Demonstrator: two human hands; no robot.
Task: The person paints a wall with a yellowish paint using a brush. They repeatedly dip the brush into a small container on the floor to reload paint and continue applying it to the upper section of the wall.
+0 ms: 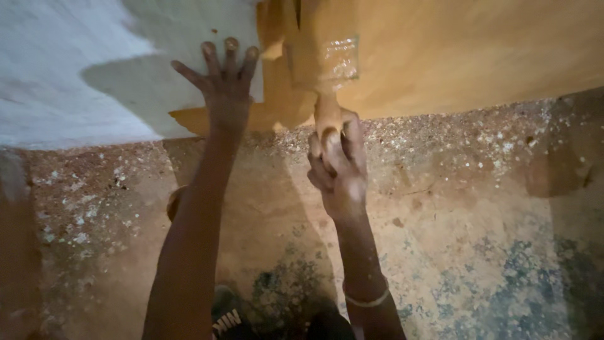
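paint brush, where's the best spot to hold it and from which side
Judging by its pose, take the brush by its handle, the narrow stub pointing down away from the wall, and come from below. The bristle end is pressed into wet orange paint, so only the handle is free. The right hand already has its grip there, fingers wrapped round; the left hand lies flat on the wall.

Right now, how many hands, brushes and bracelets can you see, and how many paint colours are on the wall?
Hands: 2, the left hand flat on the wall, the right hand holding the brush.
Brushes: 1, the paint brush.
Bracelets: 1, a bracelet on the right wrist.
Wall colours: 2, white paint and orange paint.
Total: 6
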